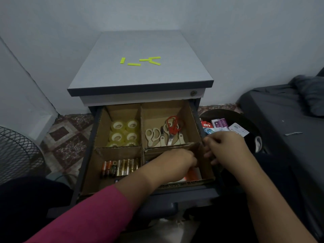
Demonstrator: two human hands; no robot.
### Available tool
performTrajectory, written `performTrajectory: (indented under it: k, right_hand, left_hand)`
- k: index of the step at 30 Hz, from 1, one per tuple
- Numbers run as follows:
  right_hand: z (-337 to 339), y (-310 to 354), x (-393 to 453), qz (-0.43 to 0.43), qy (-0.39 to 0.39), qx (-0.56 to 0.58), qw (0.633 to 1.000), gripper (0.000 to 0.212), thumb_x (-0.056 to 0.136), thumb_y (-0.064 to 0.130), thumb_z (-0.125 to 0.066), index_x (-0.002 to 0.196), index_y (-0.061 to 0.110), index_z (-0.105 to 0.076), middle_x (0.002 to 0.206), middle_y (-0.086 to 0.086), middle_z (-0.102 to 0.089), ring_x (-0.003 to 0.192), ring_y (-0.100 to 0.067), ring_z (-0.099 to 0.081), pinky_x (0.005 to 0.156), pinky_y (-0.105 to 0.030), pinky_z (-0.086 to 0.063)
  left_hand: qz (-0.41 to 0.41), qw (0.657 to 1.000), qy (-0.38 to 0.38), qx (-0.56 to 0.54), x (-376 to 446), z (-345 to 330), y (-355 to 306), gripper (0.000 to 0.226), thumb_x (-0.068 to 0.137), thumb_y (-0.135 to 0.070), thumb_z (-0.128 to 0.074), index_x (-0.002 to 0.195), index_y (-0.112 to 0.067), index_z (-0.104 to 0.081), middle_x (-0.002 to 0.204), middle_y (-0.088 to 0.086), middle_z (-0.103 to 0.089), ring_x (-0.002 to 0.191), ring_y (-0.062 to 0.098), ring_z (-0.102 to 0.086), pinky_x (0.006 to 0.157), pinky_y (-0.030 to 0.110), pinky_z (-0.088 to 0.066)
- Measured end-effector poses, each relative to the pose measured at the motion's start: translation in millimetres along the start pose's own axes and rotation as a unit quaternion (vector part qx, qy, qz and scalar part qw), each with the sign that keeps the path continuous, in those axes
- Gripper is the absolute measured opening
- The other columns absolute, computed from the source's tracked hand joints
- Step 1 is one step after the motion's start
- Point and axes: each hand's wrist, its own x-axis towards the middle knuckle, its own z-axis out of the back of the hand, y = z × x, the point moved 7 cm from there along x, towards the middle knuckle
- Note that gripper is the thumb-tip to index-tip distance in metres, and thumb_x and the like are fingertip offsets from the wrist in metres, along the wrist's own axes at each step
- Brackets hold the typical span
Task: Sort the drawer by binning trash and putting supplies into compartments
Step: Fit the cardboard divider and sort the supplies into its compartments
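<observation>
The open drawer (194,109) holds a cardboard divider with four compartments. Clear tape rolls (124,132) fill the back left one. Several scissors (164,134), beige and red, lie in the back right one. Batteries (120,167) sit in the front left one. My left hand (177,161) reaches into the front right compartment, over something orange and white (192,174); what its fingers hold is hidden. My right hand (224,148) pinches the cardboard wall (198,149) at the drawer's right side.
A black bin (249,118) with packaging trash (226,127) stands on the floor right of the drawer. Yellow strips (140,61) lie on the cabinet top (140,76). A fan grille (15,151) is at the left, a dark bed (280,111) at the right.
</observation>
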Motion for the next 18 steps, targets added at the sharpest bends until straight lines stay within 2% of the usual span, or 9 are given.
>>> performTrajectory:
  k: [2,4,6,10,14,18]
  right_hand:
    - [-3.0,1.9,-1.6,0.010,0.006,-0.037,0.999,0.014,0.096,0.021,-0.052,0.089,0.024,-0.063,0.073,-0.003,-0.069,0.064,-0.016,-0.067,0.059,-0.026,-0.054]
    - [-11.4,2.5,-1.2,0.026,0.011,-0.086,0.996,0.015,0.094,0.021,-0.053,0.089,0.020,-0.067,0.077,-0.003,-0.068,0.070,-0.016,-0.067,0.068,-0.034,-0.057]
    - [-26.7,1.8,-1.1,0.033,0.032,-0.175,0.984,0.016,0.093,0.019,-0.053,0.092,0.016,-0.069,0.082,-0.003,-0.066,0.075,-0.017,-0.066,0.070,-0.031,-0.056]
    - [-62.0,1.9,-1.6,0.061,0.076,-0.316,0.944,0.015,0.087,0.012,-0.052,0.088,0.009,-0.066,0.084,-0.008,-0.060,0.086,-0.025,-0.064,0.068,-0.028,-0.049]
    - [-87.0,-2.1,1.2,0.052,0.116,-0.337,0.933,0.020,0.088,0.011,-0.049,0.101,0.010,-0.064,0.104,-0.007,-0.065,0.098,-0.026,-0.063,0.078,-0.031,-0.050]
    - [-90.0,-4.8,5.2,0.041,0.107,-0.349,0.930,0.020,0.090,0.012,-0.049,0.104,0.009,-0.063,0.108,-0.008,-0.063,0.103,-0.028,-0.062,0.081,-0.033,-0.049]
  left_hand:
    - [0.008,0.999,-0.031,-0.024,-10.6,8.7,5.9,0.028,0.092,-0.011,-0.052,0.116,-0.020,-0.065,0.111,-0.001,-0.060,0.102,0.019,-0.057,0.084,0.038,-0.050]
    - [0.025,0.996,-0.068,-0.045,-26.5,19.5,16.0,0.028,0.095,-0.016,-0.051,0.119,-0.024,-0.064,0.115,-0.006,-0.060,0.106,0.013,-0.054,0.090,0.033,-0.047]
    - [0.044,0.994,-0.085,-0.044,-46.4,25.9,28.3,0.029,0.097,-0.021,-0.047,0.119,-0.024,-0.065,0.114,-0.008,-0.061,0.107,0.011,-0.050,0.093,0.032,-0.043]
    - [0.064,0.984,-0.155,-0.054,-87.4,33.9,55.1,0.034,0.090,-0.035,-0.044,0.102,-0.021,-0.073,0.095,-0.013,-0.068,0.093,0.009,-0.054,0.082,0.035,-0.048]
    - [0.094,0.971,-0.181,-0.128,-97.8,35.1,71.4,0.040,0.087,-0.043,-0.042,0.101,-0.023,-0.074,0.092,-0.027,-0.060,0.094,-0.001,-0.050,0.083,0.020,-0.043]
    - [0.091,0.974,-0.155,-0.138,-90.3,35.9,70.6,0.030,0.089,-0.034,-0.049,0.103,-0.022,-0.073,0.095,-0.016,-0.067,0.095,0.005,-0.051,0.082,0.027,-0.046]
